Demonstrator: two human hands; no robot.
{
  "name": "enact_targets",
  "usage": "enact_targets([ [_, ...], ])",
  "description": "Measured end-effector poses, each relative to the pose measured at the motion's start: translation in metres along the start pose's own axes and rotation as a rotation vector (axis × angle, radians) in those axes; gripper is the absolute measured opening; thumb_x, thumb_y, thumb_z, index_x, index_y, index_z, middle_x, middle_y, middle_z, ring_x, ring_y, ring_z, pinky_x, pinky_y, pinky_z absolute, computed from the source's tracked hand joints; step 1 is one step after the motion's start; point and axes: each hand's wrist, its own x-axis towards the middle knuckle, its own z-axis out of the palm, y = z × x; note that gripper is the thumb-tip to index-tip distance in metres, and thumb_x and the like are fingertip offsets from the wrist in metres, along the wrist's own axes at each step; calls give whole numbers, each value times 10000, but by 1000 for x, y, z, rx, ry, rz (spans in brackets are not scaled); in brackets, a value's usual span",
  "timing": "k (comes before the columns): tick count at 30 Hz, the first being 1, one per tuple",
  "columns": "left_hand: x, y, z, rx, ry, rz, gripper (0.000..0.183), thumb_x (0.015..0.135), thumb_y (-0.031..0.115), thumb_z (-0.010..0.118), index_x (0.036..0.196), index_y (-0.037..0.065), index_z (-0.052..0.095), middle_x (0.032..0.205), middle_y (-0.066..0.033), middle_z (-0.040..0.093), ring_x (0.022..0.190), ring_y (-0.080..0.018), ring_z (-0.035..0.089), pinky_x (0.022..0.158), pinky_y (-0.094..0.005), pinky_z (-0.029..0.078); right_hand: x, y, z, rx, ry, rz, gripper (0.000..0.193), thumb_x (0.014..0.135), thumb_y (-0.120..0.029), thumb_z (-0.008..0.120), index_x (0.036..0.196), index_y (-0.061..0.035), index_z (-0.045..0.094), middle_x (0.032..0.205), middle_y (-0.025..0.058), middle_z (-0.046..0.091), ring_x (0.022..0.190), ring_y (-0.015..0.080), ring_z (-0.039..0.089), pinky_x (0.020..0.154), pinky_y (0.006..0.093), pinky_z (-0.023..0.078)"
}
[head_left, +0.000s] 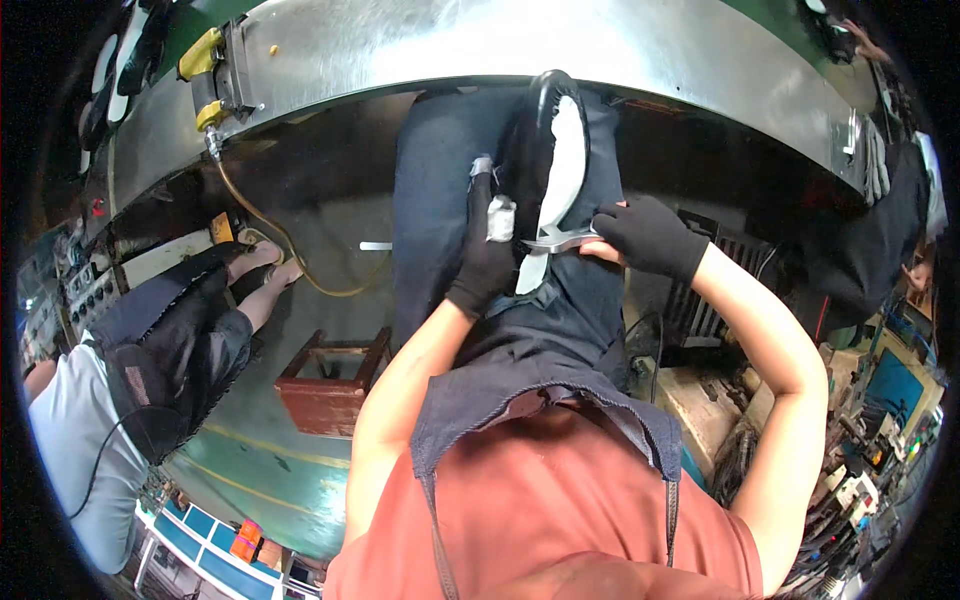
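Note:
A black shoe (541, 120) with a white sole-shaped bottom (568, 165) rests upside down along my lap, its far end close to the metal bench. My left hand (482, 240), in a black glove with white wrapping on the fingers, grips the shoe's left side. My right hand (650, 236), also gloved in black with bare fingertips showing, is closed on silver pincers (562, 240). Their jaws point left and touch or nearly touch the white bottom near its close end; the exact contact is too small to tell. Dark blue apron cloth (430, 150) lies under the shoe.
A curved-looking metal bench (400, 40) spans the far side. On its left hangs a yellow air tool (205, 75) with a hose (255, 210). A reddish-brown stool (325, 395) stands left of me. A co-worker (170, 370) is at left; machinery (850, 480) crowds the right.

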Motion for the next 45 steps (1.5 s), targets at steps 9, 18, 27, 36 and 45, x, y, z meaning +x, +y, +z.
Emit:
enact_targets([
  [9,5,-2,8,180,-153,1,769,881,199,509,1439,-46,40,1391,-334,296,1299,-407,367,1069,-416,305,10,-28,-81,-70,-289,161,376,870,-384,570,695,-67,671,595,130,605,587,302,633,563,401,495],
  [18,24,-23,-3,-839,-261,-349,689,908,345,555,1440,37,244,1425,-128,348,1304,-244,343,1094,-327,261,19,-99,-32,106,71,-348,353,866,-392,550,805,-68,679,715,137,639,663,313,629,600,432,482],
  [27,27,27,-8,-632,-131,-767,523,1018,389,331,1367,3,380,1300,-85,491,1199,-174,448,1015,-283,338,-38,-45,-4,976,-31,529,463,966,-415,485,879,27,593,740,-35,529,735,77,480,658,247,411],
  [36,4,-9,29,-265,16,-224,421,976,241,430,1297,-30,407,1225,-197,508,1160,-306,488,996,-353,360,-28,-58,-3,46,332,404,395,890,-397,554,732,-37,587,747,202,603,645,382,596,561,439,463],
  [45,33,21,18,83,43,36,476,921,240,526,1285,-34,387,1189,-256,492,1124,-396,481,968,-421,377,-38,-44,-72,-33,-87,351,371,859,-402,588,716,-61,619,702,157,587,644,337,600,571,421,466],
])
